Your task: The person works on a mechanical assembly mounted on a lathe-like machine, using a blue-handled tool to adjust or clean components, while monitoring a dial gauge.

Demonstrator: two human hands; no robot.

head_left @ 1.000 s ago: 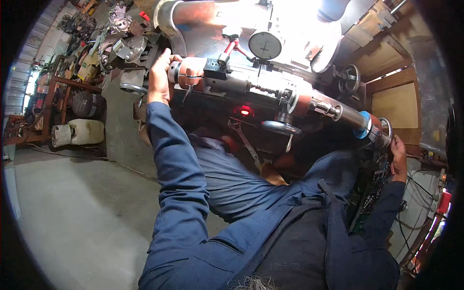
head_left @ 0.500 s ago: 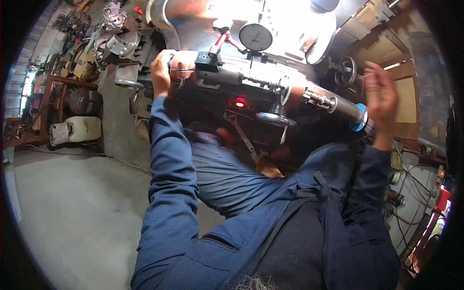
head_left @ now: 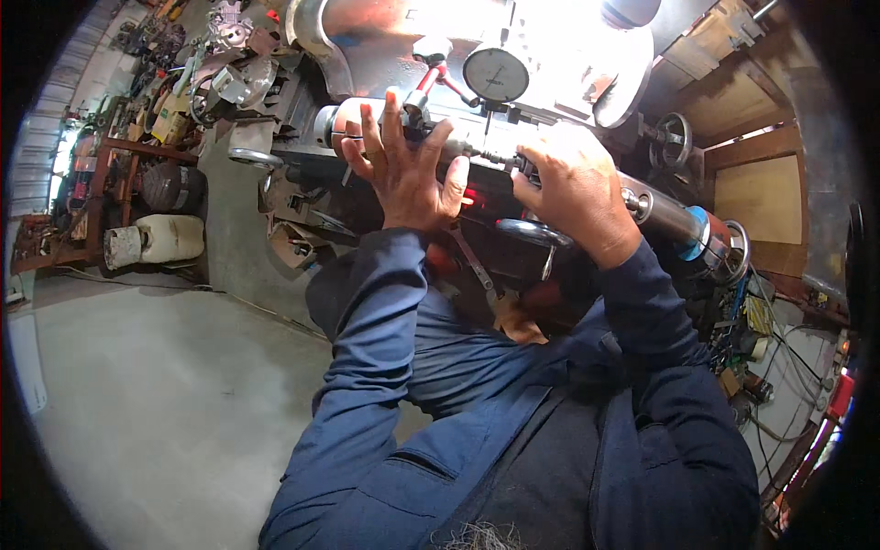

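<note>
My left hand (head_left: 406,174) has its fingers spread over the left part of the long cylindrical metal assembly (head_left: 674,220), beside a red-jointed indicator stand (head_left: 426,82). My right hand (head_left: 573,188) is curled over the middle of the assembly, just right of a threaded shaft (head_left: 490,154); what its fingertips grip is hidden. A round dial indicator (head_left: 495,75) stands above the assembly with its stem pointing down. A chrome handwheel (head_left: 524,231) with a crank handle is below my right hand, and a wrench (head_left: 477,270) lies lower down.
A larger machine body (head_left: 385,32) runs along the back. Engine parts (head_left: 229,32) crowd the left bench. A white jerrycan (head_left: 170,243) stands on the concrete floor (head_left: 156,385). A wooden cabinet (head_left: 752,202) and cables (head_left: 784,357) are at the right.
My left hand has left the assembly's left end and moved right, fingers now spread. My right hand has moved from the far right end leftward to the middle of the assembly.
</note>
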